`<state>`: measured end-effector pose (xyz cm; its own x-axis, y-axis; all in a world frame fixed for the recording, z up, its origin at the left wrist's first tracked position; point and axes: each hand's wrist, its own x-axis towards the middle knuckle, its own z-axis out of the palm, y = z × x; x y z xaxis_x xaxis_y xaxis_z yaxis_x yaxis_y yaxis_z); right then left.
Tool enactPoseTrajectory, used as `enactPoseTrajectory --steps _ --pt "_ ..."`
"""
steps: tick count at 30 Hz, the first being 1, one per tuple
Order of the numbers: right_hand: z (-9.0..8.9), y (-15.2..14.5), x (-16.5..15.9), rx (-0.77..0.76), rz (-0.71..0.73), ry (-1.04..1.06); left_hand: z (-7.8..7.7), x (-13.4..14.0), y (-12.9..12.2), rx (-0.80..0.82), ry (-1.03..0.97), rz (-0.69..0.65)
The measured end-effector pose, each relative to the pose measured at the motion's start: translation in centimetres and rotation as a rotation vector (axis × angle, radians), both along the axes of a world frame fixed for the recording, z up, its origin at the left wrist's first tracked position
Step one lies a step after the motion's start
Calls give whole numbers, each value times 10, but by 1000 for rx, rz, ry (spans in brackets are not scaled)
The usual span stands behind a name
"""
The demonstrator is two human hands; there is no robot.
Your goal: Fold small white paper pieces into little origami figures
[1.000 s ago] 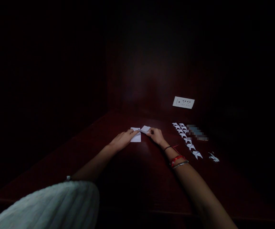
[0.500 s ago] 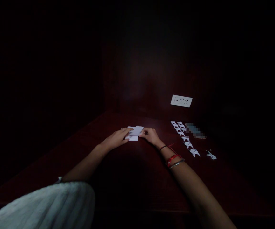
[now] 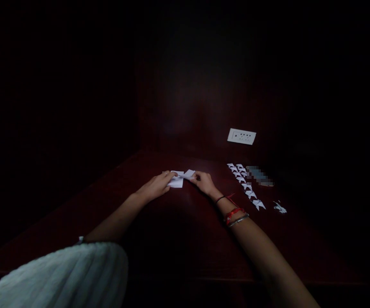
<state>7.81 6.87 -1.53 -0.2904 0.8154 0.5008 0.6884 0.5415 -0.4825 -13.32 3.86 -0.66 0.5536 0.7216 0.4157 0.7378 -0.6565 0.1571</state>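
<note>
White paper [image 3: 177, 182] lies on the dark red table between my hands, with one piece or flap [image 3: 189, 173] raised and slanting on its right side. I cannot tell whether this is one folded piece or two. My left hand [image 3: 158, 185] grips the paper's left side, fingers over the top edge and thumb near the bottom. The fingertips of my right hand [image 3: 204, 183] are pinched on the raised right part. Red thread bands and a metal bangle circle my right wrist.
Small folded white paper pieces [image 3: 244, 186] stand in two rows right of my hands. Beyond them lies a blurred-out flat object [image 3: 259, 175]. Scraps of paper [image 3: 280, 208] sit farther right. A white socket panel [image 3: 242, 136] is on the back wall above the dark table [image 3: 178, 239].
My right hand has lifted and tilted the right part of the paper, baring more of the white paper under it. My left hand stays nearly in place. The view has shifted slightly.
</note>
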Motion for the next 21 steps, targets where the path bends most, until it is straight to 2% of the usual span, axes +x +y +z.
enactPoseTrajectory --steps 4,8,12,16,21 --pt "2 2 0 -7 -31 64 -2 -2 3 11 -126 -2" --pt "5 6 -2 33 -75 134 -5 -9 12 8 -237 54" --pt "4 6 -3 27 -44 109 -11 -12 18 -99 -251 14" --pt "-2 4 -3 19 -3 61 -14 -8 18 -166 -146 -13" --pt "-8 2 0 11 11 57 -11 1 8 -16 111 57"
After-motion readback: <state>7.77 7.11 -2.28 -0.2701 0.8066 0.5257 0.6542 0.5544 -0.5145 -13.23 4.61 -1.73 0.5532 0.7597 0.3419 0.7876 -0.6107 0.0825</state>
